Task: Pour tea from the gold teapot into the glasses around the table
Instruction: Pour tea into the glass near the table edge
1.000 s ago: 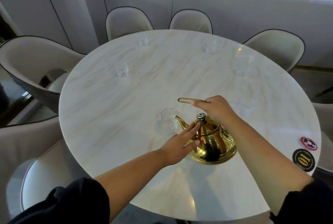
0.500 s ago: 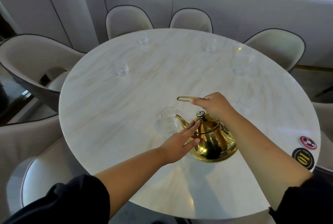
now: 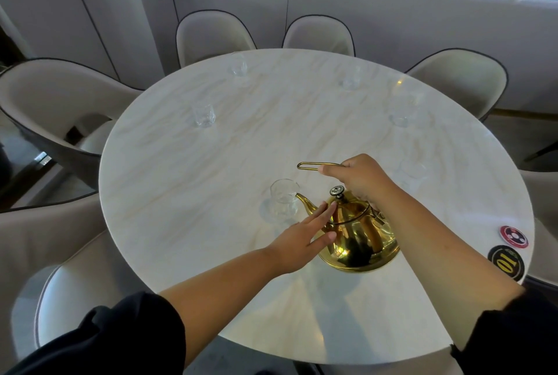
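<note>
The gold teapot (image 3: 362,238) was tipped near the 6 o'clock edge of the surface (image 3: 181,178). Its long axis ran from base to spout toward 10 o'clock, with the spout tip at the rim of the nearest glass (image 3: 282,199). The right hand (image 3: 359,178) gripped the wire handle (image 3: 314,165) above the lid. The left hand (image 3: 302,235), nearer the spout, lay with straight fingers against the pot's shoulder. Whether tea ran could not be told. Since the earlier frames, pot and hands had barely shifted.
</note>
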